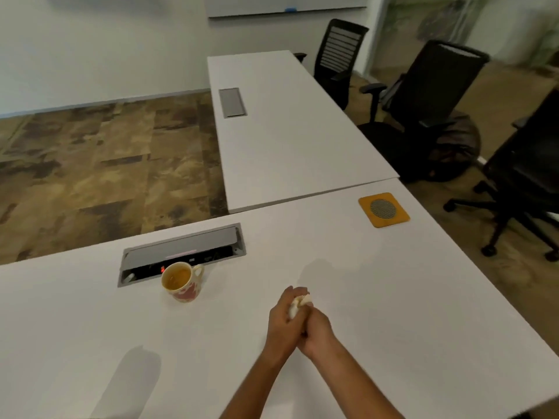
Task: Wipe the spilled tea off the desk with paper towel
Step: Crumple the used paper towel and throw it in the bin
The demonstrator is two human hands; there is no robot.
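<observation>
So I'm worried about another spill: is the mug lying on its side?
No, the mug stands upright on the desk, tea still inside, left of the hands.

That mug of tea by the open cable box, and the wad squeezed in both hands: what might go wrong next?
1. The mug is nearly full and stands right beside the open cable box, where a red light shows; a bump could spill tea onto the sockets.
2. The left hand and right hand squeeze the paper towel above the desk; if soaked, it may drip.
</observation>
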